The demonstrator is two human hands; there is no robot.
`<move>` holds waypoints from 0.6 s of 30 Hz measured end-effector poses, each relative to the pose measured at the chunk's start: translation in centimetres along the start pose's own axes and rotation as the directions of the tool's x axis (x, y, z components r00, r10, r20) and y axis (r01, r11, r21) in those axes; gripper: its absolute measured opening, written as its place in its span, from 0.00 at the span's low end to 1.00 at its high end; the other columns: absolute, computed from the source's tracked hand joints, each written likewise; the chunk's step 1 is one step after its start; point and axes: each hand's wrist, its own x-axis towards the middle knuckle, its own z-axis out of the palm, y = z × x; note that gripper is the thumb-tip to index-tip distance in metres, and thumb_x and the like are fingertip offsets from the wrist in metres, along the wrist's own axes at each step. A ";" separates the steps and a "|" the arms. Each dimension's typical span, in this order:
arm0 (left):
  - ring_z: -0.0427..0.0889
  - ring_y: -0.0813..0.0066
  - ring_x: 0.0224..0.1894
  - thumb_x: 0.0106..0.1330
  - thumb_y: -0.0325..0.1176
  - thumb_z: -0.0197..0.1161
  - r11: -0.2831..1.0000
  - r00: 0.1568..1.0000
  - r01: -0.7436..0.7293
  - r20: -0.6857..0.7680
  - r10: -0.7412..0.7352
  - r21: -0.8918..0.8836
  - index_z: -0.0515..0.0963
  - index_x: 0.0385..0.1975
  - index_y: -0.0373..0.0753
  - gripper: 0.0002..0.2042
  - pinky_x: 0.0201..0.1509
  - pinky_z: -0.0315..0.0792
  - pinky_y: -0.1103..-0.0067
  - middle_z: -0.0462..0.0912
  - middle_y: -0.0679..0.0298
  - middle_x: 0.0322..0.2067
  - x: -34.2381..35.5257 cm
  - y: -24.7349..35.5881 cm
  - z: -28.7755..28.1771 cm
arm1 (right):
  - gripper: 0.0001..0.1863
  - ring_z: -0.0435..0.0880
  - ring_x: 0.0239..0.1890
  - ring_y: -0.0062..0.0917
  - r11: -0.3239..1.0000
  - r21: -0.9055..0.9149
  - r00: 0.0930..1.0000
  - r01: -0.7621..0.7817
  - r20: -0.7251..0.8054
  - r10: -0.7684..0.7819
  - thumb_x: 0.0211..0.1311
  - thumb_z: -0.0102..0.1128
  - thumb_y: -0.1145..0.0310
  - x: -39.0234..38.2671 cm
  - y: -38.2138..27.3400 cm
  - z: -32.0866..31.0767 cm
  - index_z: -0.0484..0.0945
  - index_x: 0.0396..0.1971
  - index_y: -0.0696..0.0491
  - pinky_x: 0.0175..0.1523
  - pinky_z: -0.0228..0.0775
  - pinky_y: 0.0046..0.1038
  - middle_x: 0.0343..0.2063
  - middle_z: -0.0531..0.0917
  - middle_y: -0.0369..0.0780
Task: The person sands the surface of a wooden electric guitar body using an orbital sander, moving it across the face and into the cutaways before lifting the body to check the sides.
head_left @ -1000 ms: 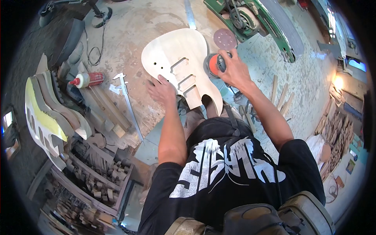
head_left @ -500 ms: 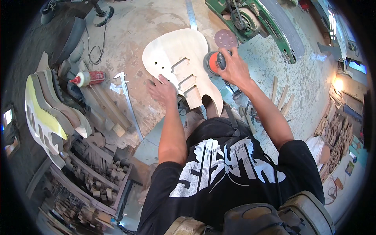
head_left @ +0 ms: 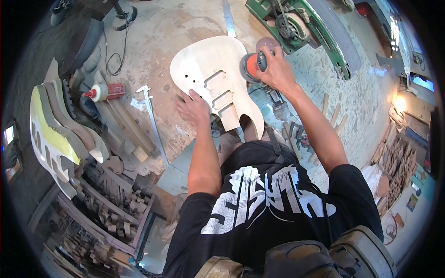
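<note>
A pale, unpainted electric guitar body (head_left: 204, 58) lies on the workbench in front of me, its neck end pointing toward me. It has rectangular cavities along the middle and small drilled holes at its left. My right hand (head_left: 279, 70) is wrapped round an orange and black orbital sander (head_left: 251, 66). The sander's round pad meets the body's right edge near the waist; its underside is hidden. My left hand (head_left: 194, 107) rests with fingers stretched out on the body's left edge. A maroon sanding disc (head_left: 267, 43) lies just beyond my right hand.
A green belt sanding machine (head_left: 296, 28) stands at the far right. To the left lie a caliper (head_left: 153, 118), wood strips (head_left: 127, 125) and a glue bottle (head_left: 104, 91). Shaped guitar bodies (head_left: 51, 134) stand at far left. A steel ruler (head_left: 228, 18) lies beyond the guitar body.
My right hand and the sander have moved slightly farther away along the body's right edge. My left hand stays at the left edge.
</note>
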 end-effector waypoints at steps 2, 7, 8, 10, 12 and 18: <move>0.64 0.41 0.74 0.82 0.52 0.44 1.000 1.000 -0.001 -0.020 0.001 -0.002 0.71 0.72 0.41 0.28 0.76 0.58 0.51 0.65 0.41 0.73 0.0 -0.1 0.1 | 0.36 0.85 0.47 0.58 0.998 -0.034 0.998 0.051 0.035 -0.049 0.53 0.73 0.62 0.0 -1.3 -0.1 0.72 0.64 0.43 0.52 0.80 0.53 0.56 0.72 0.54; 0.65 0.40 0.73 0.82 0.52 0.44 1.000 0.999 -0.005 -0.040 0.005 -0.009 0.72 0.71 0.40 0.28 0.76 0.59 0.52 0.66 0.40 0.72 0.0 -0.7 0.2 | 0.36 0.84 0.48 0.59 0.996 0.004 0.988 0.091 0.125 -0.091 0.54 0.73 0.61 0.0 -2.9 0.4 0.72 0.65 0.42 0.52 0.80 0.53 0.56 0.73 0.54; 0.65 0.40 0.73 0.82 0.52 0.44 1.000 0.999 -0.012 -0.040 0.013 0.007 0.72 0.71 0.40 0.28 0.76 0.60 0.52 0.66 0.40 0.72 -0.1 -0.6 0.1 | 0.36 0.84 0.48 0.60 0.996 0.000 0.988 0.084 0.128 -0.083 0.54 0.73 0.61 0.3 -2.8 0.7 0.72 0.65 0.42 0.53 0.80 0.53 0.55 0.74 0.54; 0.65 0.40 0.72 0.82 0.52 0.44 1.000 0.999 -0.019 -0.042 0.020 0.011 0.71 0.71 0.40 0.28 0.75 0.60 0.52 0.66 0.40 0.71 0.0 -0.2 0.0 | 0.36 0.84 0.48 0.60 0.992 -0.028 0.993 0.120 0.005 -0.119 0.53 0.73 0.61 1.1 -0.9 1.1 0.72 0.65 0.42 0.53 0.79 0.53 0.55 0.74 0.54; 0.62 0.41 0.75 0.82 0.51 0.45 1.000 1.000 0.007 0.007 -0.007 -0.017 0.69 0.74 0.42 0.28 0.77 0.56 0.51 0.65 0.41 0.73 0.0 0.0 -0.1 | 0.36 0.84 0.47 0.60 0.987 -0.052 0.981 0.155 -0.108 -0.160 0.53 0.72 0.61 2.2 0.5 1.0 0.72 0.65 0.42 0.53 0.79 0.54 0.54 0.74 0.54; 0.61 0.41 0.75 0.82 0.51 0.45 1.000 1.000 0.014 0.006 -0.014 -0.007 0.69 0.73 0.41 0.28 0.78 0.56 0.51 0.65 0.41 0.73 0.1 0.0 -0.1 | 0.37 0.84 0.46 0.60 0.996 -0.036 0.996 0.080 -0.039 -0.081 0.51 0.72 0.61 4.4 0.3 -0.1 0.71 0.64 0.43 0.52 0.78 0.54 0.53 0.75 0.55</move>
